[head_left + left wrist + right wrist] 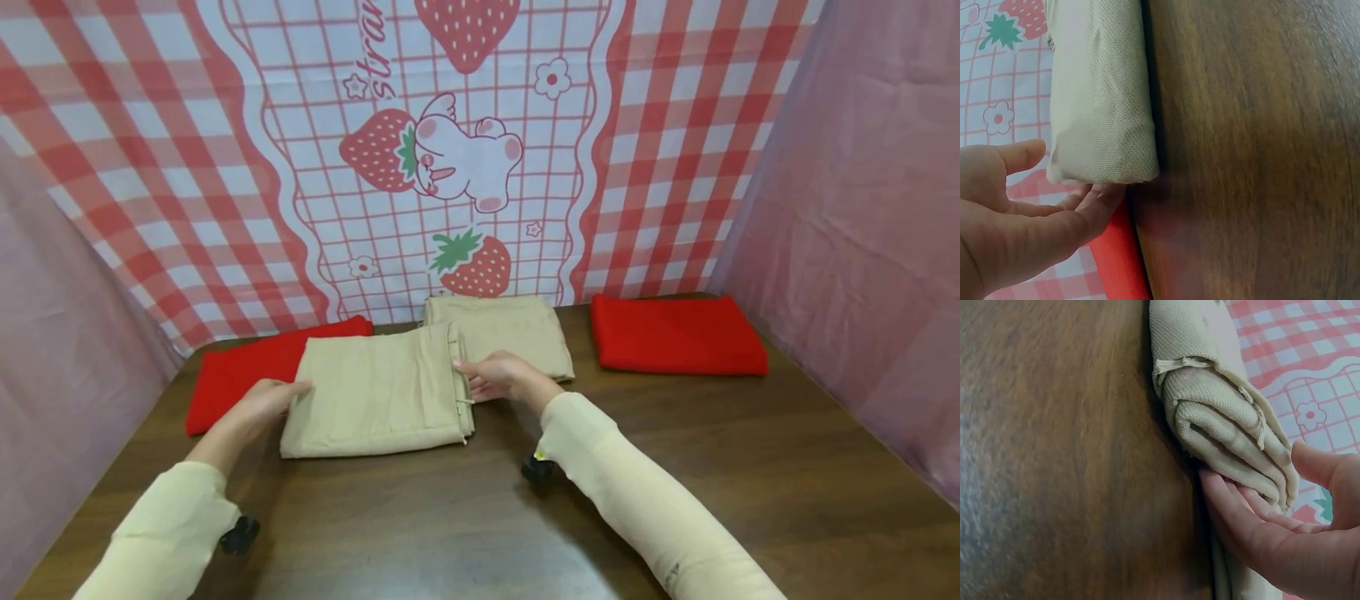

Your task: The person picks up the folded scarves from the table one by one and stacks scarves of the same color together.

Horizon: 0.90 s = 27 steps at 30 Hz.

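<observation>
A thick folded beige cloth point(375, 392) lies between my two hands, its layered edge facing right. My left hand point(262, 406) touches its left edge. The left wrist view shows those fingers point(1100, 203) extended against the cloth's lower end and the thumb apart from it. At the layered edge, my right hand point(504, 377) has its fingers point(1225, 503) extended along the underside, with the thumb tip right by the upper side. Loose threads hang from these folds. Behind the cloth are a red folded cloth point(240, 375) on the left and another beige folded cloth point(510, 329) on the right, both partly hidden.
A second red folded cloth point(678, 335) lies at the table's back right. The brown wooden table point(420, 517) ends at a checked strawberry-print sheet point(660, 167). Pink fabric point(862, 233) hangs at both sides.
</observation>
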{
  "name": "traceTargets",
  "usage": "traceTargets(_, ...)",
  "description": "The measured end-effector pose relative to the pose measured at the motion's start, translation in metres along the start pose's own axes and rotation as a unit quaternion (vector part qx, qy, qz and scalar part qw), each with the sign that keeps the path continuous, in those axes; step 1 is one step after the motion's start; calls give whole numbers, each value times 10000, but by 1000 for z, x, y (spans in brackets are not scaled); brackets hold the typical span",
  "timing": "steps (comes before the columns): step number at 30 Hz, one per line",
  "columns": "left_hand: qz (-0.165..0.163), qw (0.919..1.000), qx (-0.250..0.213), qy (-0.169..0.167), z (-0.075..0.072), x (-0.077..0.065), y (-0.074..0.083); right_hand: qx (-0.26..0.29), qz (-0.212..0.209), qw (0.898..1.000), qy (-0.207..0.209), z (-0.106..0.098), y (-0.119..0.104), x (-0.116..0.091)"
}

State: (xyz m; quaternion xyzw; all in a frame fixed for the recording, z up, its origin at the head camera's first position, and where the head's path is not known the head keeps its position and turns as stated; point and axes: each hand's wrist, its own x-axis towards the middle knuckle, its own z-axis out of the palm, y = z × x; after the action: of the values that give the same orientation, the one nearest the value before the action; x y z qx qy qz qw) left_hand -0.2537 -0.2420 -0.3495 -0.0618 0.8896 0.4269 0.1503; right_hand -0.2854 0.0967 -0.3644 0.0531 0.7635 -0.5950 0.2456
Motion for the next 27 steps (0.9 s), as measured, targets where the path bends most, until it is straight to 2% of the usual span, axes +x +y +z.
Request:
traceTargets(4,24,9999,-130,-27,1,1,0,84,36,10000,10,1,2,3)
traceTargets(13,-194,9989,-403,-102,5,0,3,-3,34,10000,81,5,4,0)
traceTargets(21,113,9980,-618,77,9,5,-4,59,57,9999,96,7,5,4)
traceTargets(27,-11,9977,-557,378,13,7,-5,109,-34,9999,-18,12,5,6)
